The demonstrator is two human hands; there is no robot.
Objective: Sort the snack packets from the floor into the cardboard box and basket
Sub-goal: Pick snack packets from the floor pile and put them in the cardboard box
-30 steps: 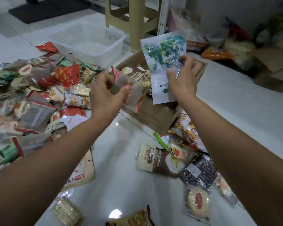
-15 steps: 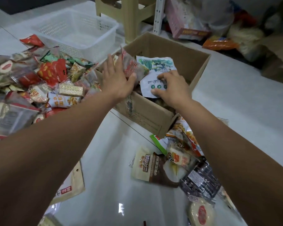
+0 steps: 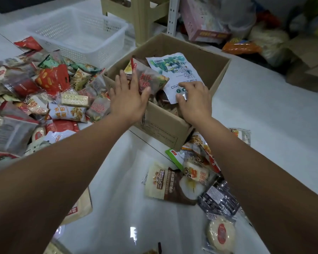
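The open cardboard box [image 3: 221, 75] stands on the white floor and holds several snack packets. My left hand [image 3: 127, 97] is over its near left corner, fingers straight, its thumb against a translucent red-lettered packet [image 3: 151, 79] lying in the box. My right hand [image 3: 195, 100] is at the near rim, fingers curled on the lower edge of a white and green packet [image 3: 174, 69] that lies across the box's contents. The white plastic basket [image 3: 77, 32] sits behind and to the left. A big pile of snack packets [image 3: 51, 96] covers the floor on the left.
More packets [image 3: 173, 184] lie on the floor in front of the box, under my right forearm. A beige stool [image 3: 141, 19] stands behind the box. A pink carton [image 3: 200, 28], an orange bag [image 3: 240, 46] and another cardboard box [image 3: 308, 66] crowd the back right.
Both hands came down from mid-air into the box with their packets. My left hand has opened and the red-lettered packet now lies in the box; the white and green packet lies flat.
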